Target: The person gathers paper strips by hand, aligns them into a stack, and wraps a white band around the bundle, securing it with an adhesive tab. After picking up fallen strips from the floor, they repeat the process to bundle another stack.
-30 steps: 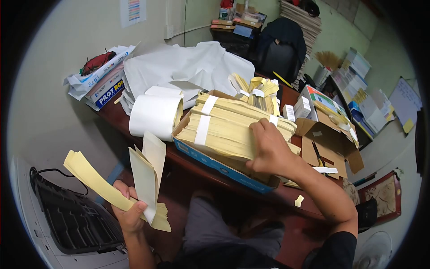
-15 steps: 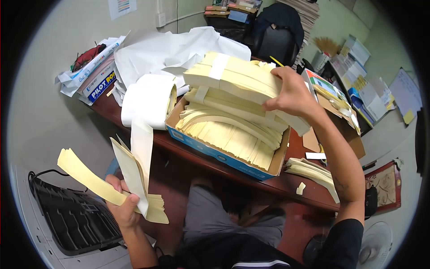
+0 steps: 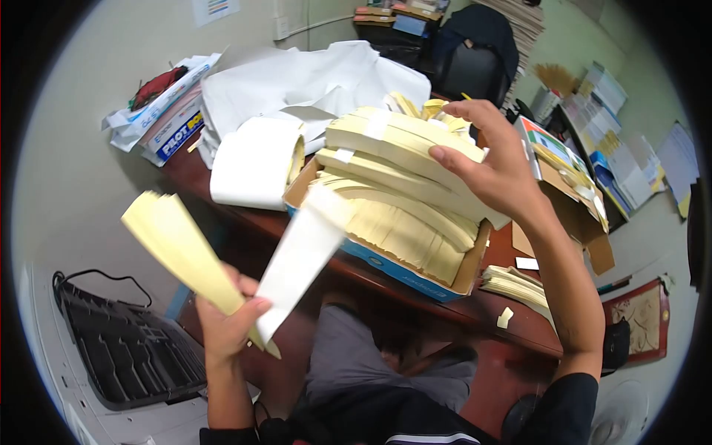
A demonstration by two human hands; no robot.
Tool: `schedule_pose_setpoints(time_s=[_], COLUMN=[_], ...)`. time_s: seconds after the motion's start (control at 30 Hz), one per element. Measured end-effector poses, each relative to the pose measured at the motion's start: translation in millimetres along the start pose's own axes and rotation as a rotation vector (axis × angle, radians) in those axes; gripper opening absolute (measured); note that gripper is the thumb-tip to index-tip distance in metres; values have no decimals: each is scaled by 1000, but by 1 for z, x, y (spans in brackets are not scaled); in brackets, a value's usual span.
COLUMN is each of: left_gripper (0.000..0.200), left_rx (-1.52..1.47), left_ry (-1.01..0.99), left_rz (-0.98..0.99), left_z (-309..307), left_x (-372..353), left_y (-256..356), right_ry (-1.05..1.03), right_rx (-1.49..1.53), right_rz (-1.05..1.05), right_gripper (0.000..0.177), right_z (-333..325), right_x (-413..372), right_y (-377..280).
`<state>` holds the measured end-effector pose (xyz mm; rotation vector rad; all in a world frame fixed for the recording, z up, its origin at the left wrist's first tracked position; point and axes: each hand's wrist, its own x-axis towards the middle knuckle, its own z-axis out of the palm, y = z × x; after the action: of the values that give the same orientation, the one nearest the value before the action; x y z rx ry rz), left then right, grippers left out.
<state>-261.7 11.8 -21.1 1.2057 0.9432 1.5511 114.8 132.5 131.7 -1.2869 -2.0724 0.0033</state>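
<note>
My left hand [image 3: 228, 322] is closed around the lower end of a bundle of pale yellow paper strips [image 3: 174, 241], which fan up to the left. A white paper strip [image 3: 300, 259] rises to the right from the same grip, its upper end blurred in front of the box. Over the blue cardboard box [image 3: 400, 274], my right hand [image 3: 500, 163] hovers with thumb and fingers apart, close by the top bundle of yellow strips [image 3: 400, 137]. That bundle has a white paper band and lies on other banded bundles [image 3: 393, 174]. More strips fill the front of the box.
Left of the box lies a rolled white sheet [image 3: 248, 167], with crumpled white paper [image 3: 297, 81] behind. Stacked boxes [image 3: 170, 130] stand at the far left. To the right are a small strip stack [image 3: 515, 285], a scrap [image 3: 505, 317] and an open carton [image 3: 575, 200].
The top bundle has come down onto the others, and my right hand has loosened from it. My left hand has moved up and right; its white strip now leans right across the box.
</note>
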Motion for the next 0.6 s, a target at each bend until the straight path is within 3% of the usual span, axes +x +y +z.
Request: schedule_pose_setpoints(time_s=[0.1,0.17,0.2,0.23,0.3,0.33,0.4,0.43,0.47,0.5,0.53,0.6], left_gripper=[31,16,28,40,39,38,32,22,14,10,5,17], left_rx=[80,83,88,94,70,76,104,74,43,12,54,-13], left_ry=[-92,-168,-193,-217,-285,-313,-345,-264,-185,-106,-30,74], left_rz=[-30,-33,-38,-43,4,26,80,76,73,68,105,178], left_z=[24,42,48,54,63,66,67,66,66,65,57,29], left_x=[9,15,16,16,17,18,20,21,22,24,26,29], left_y=[3,6,5,3,1,1,-2,1,6,9,10,0], right_ry=[-74,-311,-368,-486,-725,-583,-686,-737,-663,-592,-511,-397], right_rx=[106,-88,-227,-252,-299,-263,-227,-208,-190,-75,-62,115], right_rz=[-481,-539,-592,-575,-537,-562,-469,-422,-410,-245,-268,20], right_gripper=[44,46,36,31,21,5,4,5,7,4,3,9], right_z=[-5,0,10,16,26,30,18,11,5,-1,-10,-22], right_x=[-9,-25,-33,-32,-31,-31,-24,-19,-19,-18,-15,-11], right_y=[-57,-102,-110,-114,-117,-114,-104,-99,-86,-72,-58,-40])
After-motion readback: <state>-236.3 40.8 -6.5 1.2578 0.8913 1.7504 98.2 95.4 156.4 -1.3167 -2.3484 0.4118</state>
